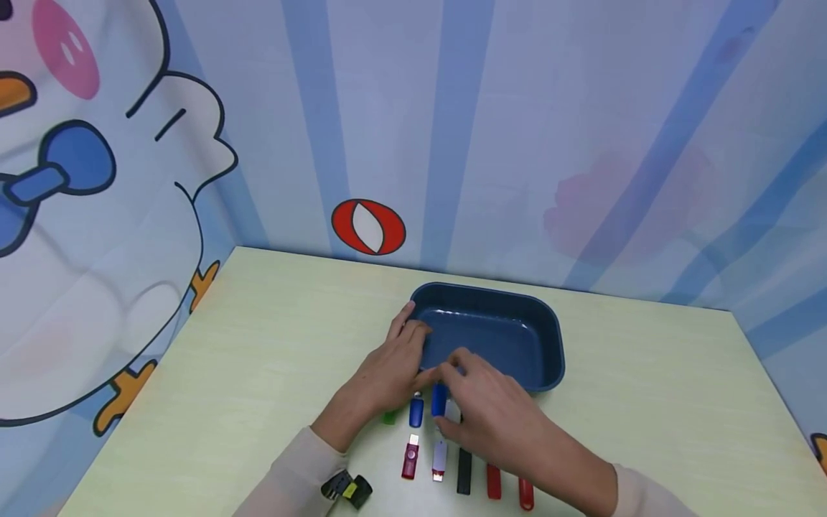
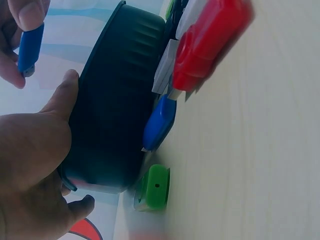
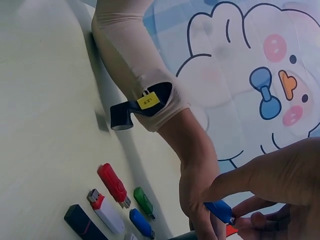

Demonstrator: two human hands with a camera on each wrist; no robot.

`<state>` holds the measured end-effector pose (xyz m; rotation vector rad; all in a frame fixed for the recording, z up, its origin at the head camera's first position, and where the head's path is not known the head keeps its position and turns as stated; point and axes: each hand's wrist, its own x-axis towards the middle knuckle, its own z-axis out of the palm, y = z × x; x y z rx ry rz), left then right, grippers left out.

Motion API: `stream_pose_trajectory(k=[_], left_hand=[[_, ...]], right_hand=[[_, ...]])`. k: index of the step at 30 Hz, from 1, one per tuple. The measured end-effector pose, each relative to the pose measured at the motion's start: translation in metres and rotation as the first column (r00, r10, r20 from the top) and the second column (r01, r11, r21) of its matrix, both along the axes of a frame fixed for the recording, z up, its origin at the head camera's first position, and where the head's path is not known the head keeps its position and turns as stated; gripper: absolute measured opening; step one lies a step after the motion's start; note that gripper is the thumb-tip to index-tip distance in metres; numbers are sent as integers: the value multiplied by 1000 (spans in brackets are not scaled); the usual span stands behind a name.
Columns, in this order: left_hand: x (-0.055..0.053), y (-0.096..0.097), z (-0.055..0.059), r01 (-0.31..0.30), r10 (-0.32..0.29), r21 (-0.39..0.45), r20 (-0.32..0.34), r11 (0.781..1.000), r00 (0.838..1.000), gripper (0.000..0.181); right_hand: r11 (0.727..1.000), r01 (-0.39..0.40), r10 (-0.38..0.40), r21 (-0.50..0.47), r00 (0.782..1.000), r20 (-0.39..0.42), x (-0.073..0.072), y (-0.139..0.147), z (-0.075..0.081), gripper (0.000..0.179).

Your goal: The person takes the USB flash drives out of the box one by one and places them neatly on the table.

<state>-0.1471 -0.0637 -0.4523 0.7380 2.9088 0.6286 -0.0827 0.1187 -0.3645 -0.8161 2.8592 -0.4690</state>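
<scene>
My right hand (image 1: 491,402) pinches a blue USB stick (image 1: 438,400) between thumb and fingers, at the front rim of a dark blue rectangular basin (image 1: 554,323). In the left wrist view that stick (image 2: 31,47) is up beside the basin's rim. My left hand (image 1: 388,366) grips the basin's left side, its thumb along the front rim. On the table before the basin lie several more USB sticks: a blue one (image 1: 416,411), a dark red one (image 1: 410,459), a white one with a red end (image 1: 438,459), a black one (image 1: 464,472) and a partly covered green one (image 1: 389,417).
Two red USB sticks, one (image 1: 494,481) beside the other (image 1: 526,494), lie below my right forearm. The pale table (image 1: 291,323) meets a printed cloth wall (image 1: 400,143) behind the basin. A black strap device (image 1: 349,490) is on my left wrist.
</scene>
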Motion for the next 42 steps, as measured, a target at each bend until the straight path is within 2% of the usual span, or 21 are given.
stream_pose_trajectory(k=[4, 14, 23, 32, 42], left_hand=[[0, 0, -1, 7, -7, 2, -7, 1000, 1000, 78], [0, -2, -1, 44, -43, 10, -55, 999, 998, 66], [3, 1, -1, -39, 33, 91, 66, 995, 997, 83], [3, 2, 0, -47, 41, 78, 81, 996, 996, 86], [3, 2, 1, -47, 39, 92, 86, 995, 996, 87]], right_hand=[[1000, -16, 16, -14, 999, 38, 2, -3, -2, 54], [997, -74, 75, -16, 996, 53, 7, -11, -11, 57], [989, -148, 146, 26, 988, 54, 12, -20, -28, 58], [985, -172, 172, -1, 984, 50, 17, -30, -40, 53], [978, -207, 207, 16, 978, -18, 19, -34, -54, 46]])
